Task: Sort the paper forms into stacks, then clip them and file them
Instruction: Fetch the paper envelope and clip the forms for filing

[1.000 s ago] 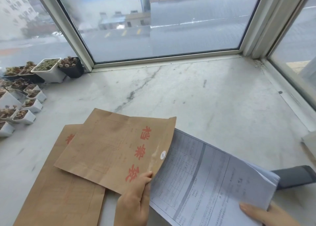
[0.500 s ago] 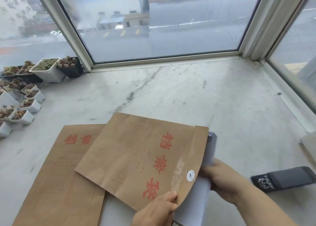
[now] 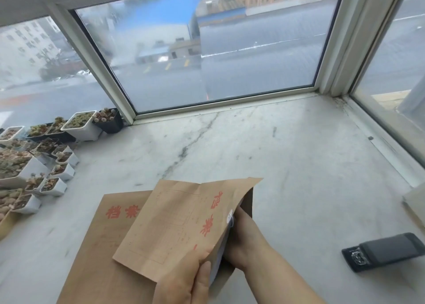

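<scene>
1. Two brown paper envelopes were in view near the bench's (image 3: 299, 165) front edge; the lower envelope (image 3: 99, 246) lay flat on the marble, and the upper envelope (image 3: 179, 225) was held tilted above it, overlapping its right part; both bore red characters.
2. The left hand (image 3: 184, 278) made its grip on the upper envelope's near corner, thumb on top, fingers curled beneath.
3. The right hand (image 3: 243, 237) reached into the envelope's open mouth; its fingers were hidden inside, so I could not tell the state of its grip.
4. Of the paper forms (image 3: 218, 255) only a grey-white edge showed at the mouth; their count could not be told.
5. One dark stapler-like device (image 3: 384, 250) lay toward the bench's right edge, well apart from the hands.
6. Many small plant pots (image 3: 57, 170) crowded the left edge, too many and too blurred to count surely.
</scene>
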{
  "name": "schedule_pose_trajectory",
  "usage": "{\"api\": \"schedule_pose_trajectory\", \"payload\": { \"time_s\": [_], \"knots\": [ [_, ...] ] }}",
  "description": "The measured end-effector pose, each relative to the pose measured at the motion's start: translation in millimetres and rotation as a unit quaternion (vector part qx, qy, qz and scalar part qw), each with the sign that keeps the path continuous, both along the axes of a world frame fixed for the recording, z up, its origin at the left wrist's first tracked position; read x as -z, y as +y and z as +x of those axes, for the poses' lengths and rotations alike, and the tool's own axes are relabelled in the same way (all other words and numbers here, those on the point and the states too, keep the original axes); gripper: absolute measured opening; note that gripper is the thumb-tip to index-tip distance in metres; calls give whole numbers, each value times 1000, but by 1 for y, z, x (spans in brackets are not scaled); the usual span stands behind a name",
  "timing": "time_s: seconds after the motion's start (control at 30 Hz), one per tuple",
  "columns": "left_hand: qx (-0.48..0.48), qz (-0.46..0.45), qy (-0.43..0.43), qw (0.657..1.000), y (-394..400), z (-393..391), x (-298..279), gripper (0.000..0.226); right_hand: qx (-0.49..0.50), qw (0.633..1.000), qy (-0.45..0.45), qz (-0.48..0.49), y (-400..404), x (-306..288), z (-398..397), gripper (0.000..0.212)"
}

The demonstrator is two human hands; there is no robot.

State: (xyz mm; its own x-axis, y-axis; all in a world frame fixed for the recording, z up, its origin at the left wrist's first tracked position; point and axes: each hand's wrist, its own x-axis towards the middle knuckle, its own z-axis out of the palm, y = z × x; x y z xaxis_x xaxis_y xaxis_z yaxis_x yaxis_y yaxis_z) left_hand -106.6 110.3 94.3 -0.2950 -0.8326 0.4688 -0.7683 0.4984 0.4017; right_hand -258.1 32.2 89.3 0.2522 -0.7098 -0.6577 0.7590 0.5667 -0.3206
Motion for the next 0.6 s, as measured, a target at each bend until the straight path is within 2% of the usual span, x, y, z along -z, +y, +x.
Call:
{"api": "schedule_pose_trajectory", "payload": {
  "time_s": [0.03,0.1,0.17,0.23,0.3,0.33,0.43,0.47,0.5,0.6],
  "knots": [
    [6,-4,-4,1000,-8,-7,-21,64,7,1000,0,-25,2,-2,-5,42],
    [2,-20,95,995,-30,-25,-48,47,3,993,45,-109,15,-21,-18,41],
    [4,30,152,988,-40,-27,-57,25,18,961,202,-186,24,-45,-29,27],
    [13,48,183,982,-41,-30,-64,21,24,895,358,-265,30,-67,-37,25],
    [14,50,202,978,-45,-37,-78,24,-21,838,436,-326,31,-86,-41,31],
    [14,45,205,978,-45,-38,-85,20,-38,810,470,-347,30,-93,-43,29],
    [13,38,226,973,-44,-33,-107,16,-52,706,584,-397,25,-112,-42,3],
    [6,40,247,968,-43,-30,-114,17,-46,694,592,-406,23,-116,-41,9],
    [-9,44,278,960,-43,-27,-118,18,-44,706,577,-407,22,-124,-39,12],
    [-72,72,367,925,-43,-10,-126,19,-53,795,444,-410,17,-154,-35,13]
  ]
}}
